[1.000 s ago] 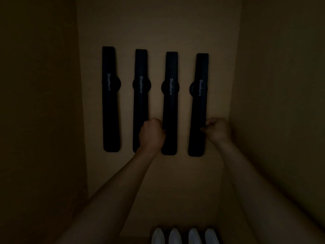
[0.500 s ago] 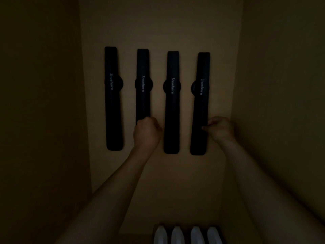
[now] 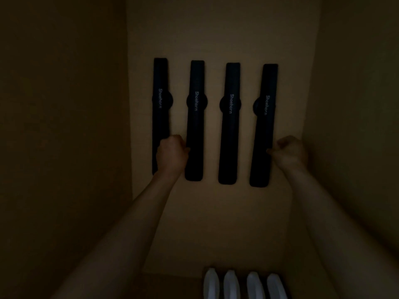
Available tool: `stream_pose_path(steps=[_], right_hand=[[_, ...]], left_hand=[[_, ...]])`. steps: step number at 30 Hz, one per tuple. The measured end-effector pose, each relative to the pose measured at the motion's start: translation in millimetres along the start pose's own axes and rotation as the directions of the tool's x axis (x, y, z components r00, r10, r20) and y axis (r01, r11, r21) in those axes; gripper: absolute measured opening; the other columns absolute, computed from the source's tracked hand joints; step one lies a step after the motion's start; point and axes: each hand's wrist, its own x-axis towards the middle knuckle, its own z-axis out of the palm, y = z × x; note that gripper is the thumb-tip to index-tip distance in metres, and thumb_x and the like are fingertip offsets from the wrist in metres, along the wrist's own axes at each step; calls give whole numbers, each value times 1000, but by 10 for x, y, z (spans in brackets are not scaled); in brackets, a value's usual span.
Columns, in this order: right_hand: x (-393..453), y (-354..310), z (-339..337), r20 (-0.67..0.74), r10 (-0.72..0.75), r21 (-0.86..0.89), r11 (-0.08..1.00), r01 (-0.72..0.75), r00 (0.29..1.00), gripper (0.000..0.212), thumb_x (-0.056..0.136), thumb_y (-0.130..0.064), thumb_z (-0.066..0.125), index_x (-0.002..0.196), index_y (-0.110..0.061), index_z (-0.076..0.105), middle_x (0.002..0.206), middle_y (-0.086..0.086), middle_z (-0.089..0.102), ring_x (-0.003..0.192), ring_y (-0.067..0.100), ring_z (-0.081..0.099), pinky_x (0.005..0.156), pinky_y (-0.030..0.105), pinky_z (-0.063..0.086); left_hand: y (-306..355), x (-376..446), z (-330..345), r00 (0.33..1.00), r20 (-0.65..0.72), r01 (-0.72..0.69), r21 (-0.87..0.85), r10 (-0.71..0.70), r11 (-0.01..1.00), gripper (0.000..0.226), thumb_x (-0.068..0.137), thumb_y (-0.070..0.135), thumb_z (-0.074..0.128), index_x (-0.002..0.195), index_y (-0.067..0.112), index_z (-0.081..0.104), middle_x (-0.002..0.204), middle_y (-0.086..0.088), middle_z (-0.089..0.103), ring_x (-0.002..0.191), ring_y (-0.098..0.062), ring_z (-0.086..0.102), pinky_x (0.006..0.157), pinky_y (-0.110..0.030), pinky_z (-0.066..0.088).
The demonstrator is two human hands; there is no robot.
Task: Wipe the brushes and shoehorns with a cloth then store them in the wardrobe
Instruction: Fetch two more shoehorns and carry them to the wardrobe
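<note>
Four long, flat black shoehorns hang upright in a row on the tan back panel of the dim wardrobe, each printed with the pale word "Shoehorn" and each sitting over a round dark mount at its middle. The leftmost shoehorn has its lower part hidden behind the left hand, which is curled into a closed fist in front of it; the thumb side of that fist reaches to the edge of the second shoehorn, but in this light I cannot tell which of the two it actually grips. The third shoehorn hangs free, with no hand on it. The rightmost shoehorn leans slightly, and the right hand is curled beside it with its fingertips pinched together against the strip's right edge. Both bare forearms stretch up from the bottom corners. At the lower edge stand four white rounded shapes side by side.
</note>
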Motion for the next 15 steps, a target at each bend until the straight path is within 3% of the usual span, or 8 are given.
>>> stream_pose_path(steps=[4, 15], right_hand=[[-97, 11, -83, -12, -7, -5, 1000, 7, 1000, 47, 85, -20, 79, 126, -7, 61, 130, 16, 62, 116, 34, 60, 93, 38, 52], [-236, 0, -246, -51, -14, 10, 1000, 15, 999, 39, 85, -20, 78, 121, -9, 65, 122, 14, 66, 110, 31, 62, 86, 32, 48]], left_hand=[[-25, -5, 44, 995, 83, 60, -16, -58, 998, 17, 85, 6, 66, 72, -5, 66, 70, -18, 68, 61, -30, 67, 55, -45, 59], [3, -9, 64, 991, 107, 78, -10, -76, 997, 16, 81, -10, 53, 68, -6, 62, 76, -21, 68, 71, -33, 68, 61, -45, 60]])
